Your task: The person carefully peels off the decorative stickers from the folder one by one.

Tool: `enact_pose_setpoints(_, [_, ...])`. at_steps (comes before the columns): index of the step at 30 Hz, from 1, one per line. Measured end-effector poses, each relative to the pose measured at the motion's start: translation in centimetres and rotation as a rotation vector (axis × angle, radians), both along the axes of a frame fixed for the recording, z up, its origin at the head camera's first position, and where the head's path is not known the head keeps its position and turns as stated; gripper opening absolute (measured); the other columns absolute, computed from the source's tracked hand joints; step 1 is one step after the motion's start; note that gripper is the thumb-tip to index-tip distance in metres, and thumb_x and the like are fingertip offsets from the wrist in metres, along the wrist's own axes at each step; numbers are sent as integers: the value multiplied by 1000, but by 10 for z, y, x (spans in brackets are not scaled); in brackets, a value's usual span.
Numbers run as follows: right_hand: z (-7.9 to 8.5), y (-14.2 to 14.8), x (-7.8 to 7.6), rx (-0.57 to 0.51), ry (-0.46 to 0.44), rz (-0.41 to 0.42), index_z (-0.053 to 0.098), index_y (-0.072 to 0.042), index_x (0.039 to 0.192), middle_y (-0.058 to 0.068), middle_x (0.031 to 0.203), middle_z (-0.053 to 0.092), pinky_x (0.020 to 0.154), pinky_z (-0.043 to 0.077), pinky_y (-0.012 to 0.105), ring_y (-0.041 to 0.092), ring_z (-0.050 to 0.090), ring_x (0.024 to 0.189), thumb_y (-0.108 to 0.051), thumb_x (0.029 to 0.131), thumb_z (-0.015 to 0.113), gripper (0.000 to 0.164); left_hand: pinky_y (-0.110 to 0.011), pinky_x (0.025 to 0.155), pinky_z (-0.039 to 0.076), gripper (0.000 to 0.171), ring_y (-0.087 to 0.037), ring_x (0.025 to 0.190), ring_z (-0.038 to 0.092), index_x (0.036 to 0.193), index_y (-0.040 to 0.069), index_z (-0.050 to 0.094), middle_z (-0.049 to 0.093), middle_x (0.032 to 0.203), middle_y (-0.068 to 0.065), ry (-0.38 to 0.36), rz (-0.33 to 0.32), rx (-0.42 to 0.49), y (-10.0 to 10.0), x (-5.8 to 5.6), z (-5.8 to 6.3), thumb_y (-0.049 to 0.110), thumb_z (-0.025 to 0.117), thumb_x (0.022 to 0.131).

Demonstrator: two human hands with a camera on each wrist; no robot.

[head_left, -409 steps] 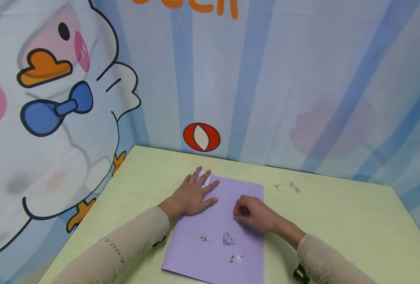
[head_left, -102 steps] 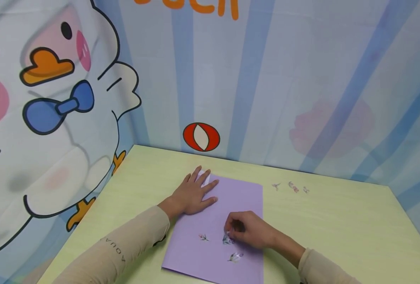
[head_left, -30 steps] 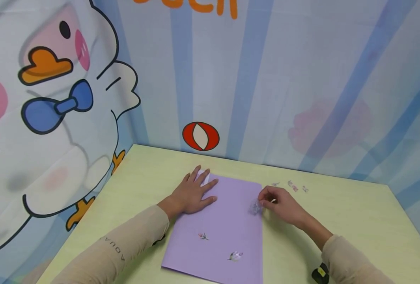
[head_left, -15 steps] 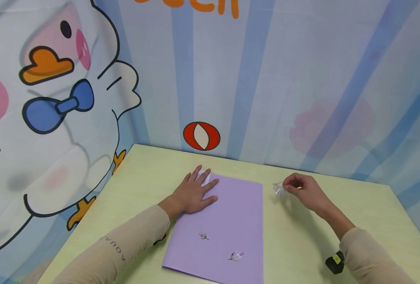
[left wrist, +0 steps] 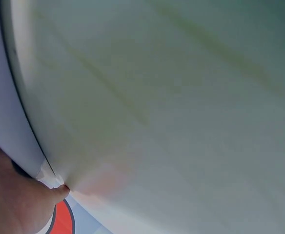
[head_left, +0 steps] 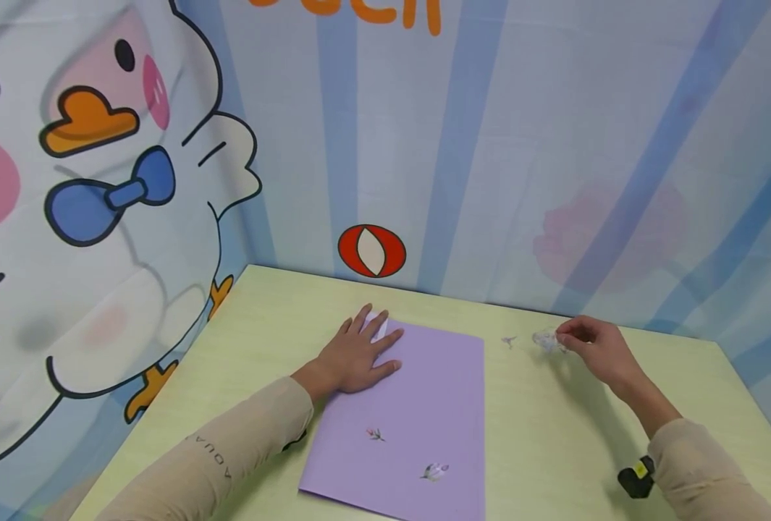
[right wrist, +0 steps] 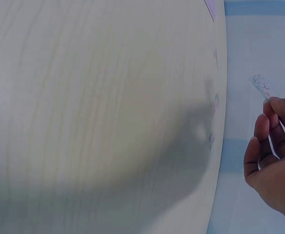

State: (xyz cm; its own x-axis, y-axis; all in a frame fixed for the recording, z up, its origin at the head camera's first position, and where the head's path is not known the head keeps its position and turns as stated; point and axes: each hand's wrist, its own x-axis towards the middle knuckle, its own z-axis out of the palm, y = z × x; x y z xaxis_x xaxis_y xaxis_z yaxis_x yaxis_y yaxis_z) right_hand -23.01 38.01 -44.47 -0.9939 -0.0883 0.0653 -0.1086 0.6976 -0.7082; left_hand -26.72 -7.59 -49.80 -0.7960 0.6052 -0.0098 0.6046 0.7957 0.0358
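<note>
My left hand [head_left: 355, 358] lies flat with spread fingers on the upper left of a purple folder [head_left: 418, 398]. Between thumb and fingertips, my right hand [head_left: 600, 351] pinches a clear sticker with a flower print [head_left: 544, 340] over the back right of the table. The right wrist view shows this flower sticker [right wrist: 262, 84] sticking out past the fingertips, seen against the backdrop. On the folder's lower half are a pink rosebud sticker [head_left: 375, 434] and a pale flower sticker [head_left: 434, 472].
A small sprig-like sticker [head_left: 509, 341] lies on the pale yellow table [head_left: 554, 449], right of the folder. More small stickers [right wrist: 215, 103] show along the table's back edge in the right wrist view. A cartoon-printed cloth backdrop [head_left: 398, 145] rises behind the table.
The right hand has peeled the flower sticker off the folder and carried it right, over the back of the table. An additional small piece appeared on the table earlier. The left hand stays put.
</note>
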Motion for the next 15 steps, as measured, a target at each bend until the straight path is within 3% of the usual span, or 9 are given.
enact_pose_setpoints(5, [-5,13,0,24,-5,-33,68,0,125,19,122,69,80,56,34,12,63,99,-26,111,59,31,-64,125,22,73,-44,162,6,170,29,28,17,177,-13,-9,1,-2,0,1,0,67,34,107])
enact_pose_setpoints(12, [-10,30,0,46,-10,-95,68,1,127,20,121,69,73,54,29,22,65,101,-27,112,57,33,-65,124,23,72,-45,161,8,169,28,32,19,176,-14,-2,-11,18,0,3,3,65,36,107])
enact_pose_setpoints(15, [-11,36,-1,49,-2,-109,68,1,127,20,120,69,72,54,28,15,64,98,-27,112,57,33,-65,124,23,72,-45,161,8,169,29,32,19,176,-14,4,-8,17,0,2,3,66,36,107])
